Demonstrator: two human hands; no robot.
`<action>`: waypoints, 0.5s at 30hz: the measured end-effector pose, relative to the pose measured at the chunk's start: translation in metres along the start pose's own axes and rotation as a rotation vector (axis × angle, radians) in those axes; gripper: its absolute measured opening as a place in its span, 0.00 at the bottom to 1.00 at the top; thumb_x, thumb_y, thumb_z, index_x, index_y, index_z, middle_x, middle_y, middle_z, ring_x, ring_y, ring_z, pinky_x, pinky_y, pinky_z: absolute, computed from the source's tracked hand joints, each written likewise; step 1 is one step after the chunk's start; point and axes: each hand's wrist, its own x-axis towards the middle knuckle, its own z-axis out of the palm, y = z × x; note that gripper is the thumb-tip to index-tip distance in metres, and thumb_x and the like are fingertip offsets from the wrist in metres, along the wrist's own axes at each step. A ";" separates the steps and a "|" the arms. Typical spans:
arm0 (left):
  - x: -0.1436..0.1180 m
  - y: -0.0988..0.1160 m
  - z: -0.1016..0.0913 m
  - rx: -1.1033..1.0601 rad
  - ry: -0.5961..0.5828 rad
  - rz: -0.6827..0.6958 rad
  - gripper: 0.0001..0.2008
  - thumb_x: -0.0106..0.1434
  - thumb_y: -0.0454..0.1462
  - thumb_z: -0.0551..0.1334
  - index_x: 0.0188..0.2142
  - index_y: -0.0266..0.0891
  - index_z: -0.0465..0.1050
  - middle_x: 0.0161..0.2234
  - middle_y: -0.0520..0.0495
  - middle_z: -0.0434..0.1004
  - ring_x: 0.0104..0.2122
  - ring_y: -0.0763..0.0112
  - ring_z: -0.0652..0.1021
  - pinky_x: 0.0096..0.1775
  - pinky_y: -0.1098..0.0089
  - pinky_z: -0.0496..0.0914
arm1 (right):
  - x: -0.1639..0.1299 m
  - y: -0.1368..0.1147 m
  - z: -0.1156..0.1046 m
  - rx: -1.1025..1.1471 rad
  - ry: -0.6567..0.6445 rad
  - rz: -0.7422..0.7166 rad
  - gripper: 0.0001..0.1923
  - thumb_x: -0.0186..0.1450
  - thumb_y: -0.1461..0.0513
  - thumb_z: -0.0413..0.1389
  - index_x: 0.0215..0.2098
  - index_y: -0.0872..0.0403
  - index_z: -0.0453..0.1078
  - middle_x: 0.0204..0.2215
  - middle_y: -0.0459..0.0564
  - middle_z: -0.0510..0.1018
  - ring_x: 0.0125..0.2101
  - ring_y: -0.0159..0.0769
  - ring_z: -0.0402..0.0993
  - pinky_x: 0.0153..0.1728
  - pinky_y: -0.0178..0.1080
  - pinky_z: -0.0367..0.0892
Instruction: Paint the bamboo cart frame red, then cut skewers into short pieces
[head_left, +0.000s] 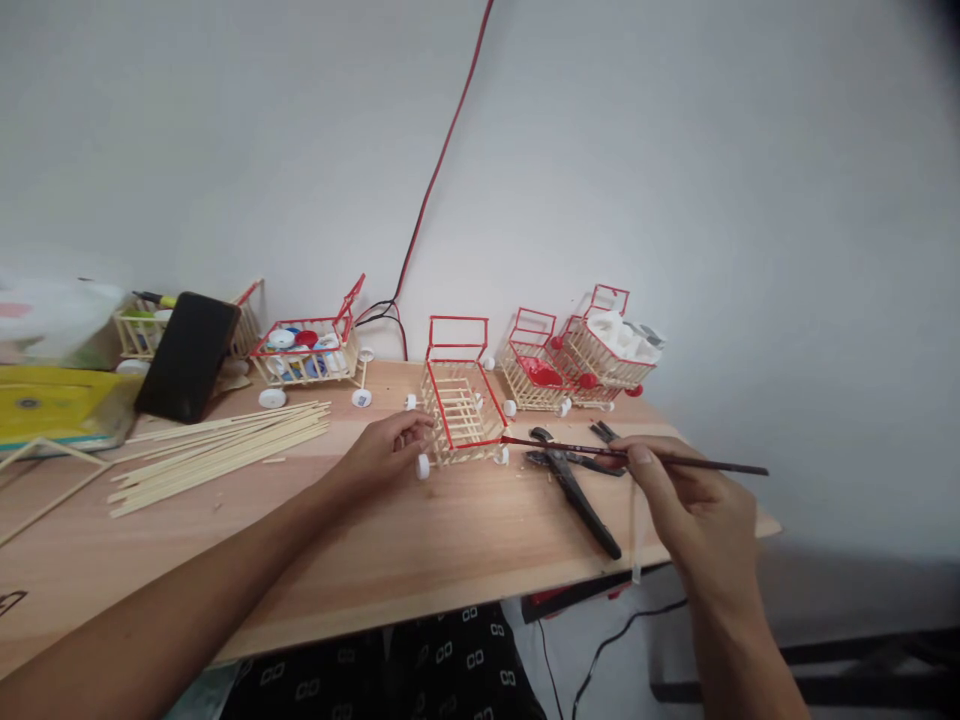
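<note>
Room: plain white wall behind a wooden desk (420, 540), with a red cable (442, 150) running up the wall.
Cart: we have a small stick-built cart (459, 405) mid-desk, its top rim and rear handle frame red, its side slats bare wood, white wheels at the corners.
Left hand: our left hand (386, 450) rests at the cart's near left corner, fingers curled loosely against the frame beside a wheel, steadying it.
Right hand: our right hand (694, 505) pinches a thin brush (637, 455), holding it nearly level with the tip touching the cart's near right corner.
Progress: we judge the red on the rim largely done, since every top edge we can see is coloured; the slats and base are unpainted, and we cannot tell whether they are meant to stay so.
Right of cart: black pliers (577, 490) lie on the desk under the brush; two more carts (577, 355), red-trimmed and loaded, stand at the far right.
Left of cart: loose sticks (225, 450) lie in a bundle; a dark phone (187, 355) leans against another cart; a cart full of caps (307, 352) stands far left.
Hard to see: no paint pot is in view, the bristles are too small to make out, and the desk's left end is cut off.
</note>
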 end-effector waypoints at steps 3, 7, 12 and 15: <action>0.000 0.000 0.000 -0.003 0.000 -0.002 0.14 0.61 0.39 0.57 0.45 0.36 0.72 0.30 0.50 0.73 0.28 0.71 0.71 0.31 0.73 0.64 | 0.001 0.000 0.000 0.003 0.000 0.014 0.10 0.65 0.56 0.54 0.33 0.50 0.75 0.32 0.47 0.81 0.37 0.40 0.77 0.43 0.43 0.69; 0.000 -0.003 0.001 0.001 -0.002 0.003 0.15 0.61 0.39 0.56 0.45 0.35 0.71 0.31 0.49 0.73 0.29 0.71 0.71 0.31 0.73 0.64 | 0.003 0.003 0.000 0.004 0.025 0.049 0.11 0.65 0.55 0.54 0.33 0.51 0.75 0.33 0.49 0.81 0.38 0.41 0.77 0.41 0.42 0.70; 0.001 -0.005 0.002 -0.001 -0.003 0.005 0.14 0.61 0.39 0.56 0.45 0.36 0.72 0.31 0.49 0.74 0.29 0.71 0.72 0.32 0.72 0.64 | 0.004 0.002 0.005 0.046 0.044 0.066 0.13 0.65 0.53 0.53 0.35 0.52 0.75 0.32 0.50 0.81 0.38 0.41 0.78 0.42 0.43 0.72; 0.001 -0.005 0.001 -0.004 0.000 0.006 0.15 0.61 0.40 0.56 0.45 0.35 0.72 0.31 0.49 0.74 0.28 0.71 0.72 0.32 0.72 0.64 | 0.006 0.004 0.008 0.030 0.037 0.058 0.13 0.65 0.53 0.53 0.34 0.52 0.75 0.31 0.50 0.81 0.37 0.41 0.78 0.43 0.44 0.72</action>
